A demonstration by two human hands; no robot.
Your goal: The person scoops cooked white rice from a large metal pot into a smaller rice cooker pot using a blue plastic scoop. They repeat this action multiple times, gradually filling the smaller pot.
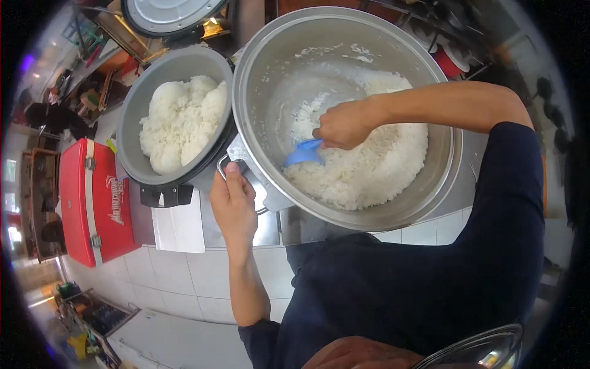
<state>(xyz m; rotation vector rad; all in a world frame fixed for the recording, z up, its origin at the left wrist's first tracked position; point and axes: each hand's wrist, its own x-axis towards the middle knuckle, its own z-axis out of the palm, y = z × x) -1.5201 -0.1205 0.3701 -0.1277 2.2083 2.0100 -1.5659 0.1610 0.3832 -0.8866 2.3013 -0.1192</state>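
Note:
A large metal pot (449,189) leans on the counter with its mouth towards me. Cooked white rice (359,180) covers much of its lower and right inside, and grains cling to the bare wall. My right hand (346,123) reaches inside and grips a blue plastic scoop (304,153), whose bowl touches the rice. My left hand (234,203) holds the pot's wire handle (223,167) at the near left side, thumb on top. Left of the pot stands a rice cooker (126,129) with its grey inner bowl heaped with clumped rice (182,122).
The cooker's round lid (175,14) stands raised behind it. A red cooler box (99,203) with a pale strap sits at the left. White paper (177,226) lies over the steel counter's (143,223) front edge. A red container (449,62) is beyond the pot, at right.

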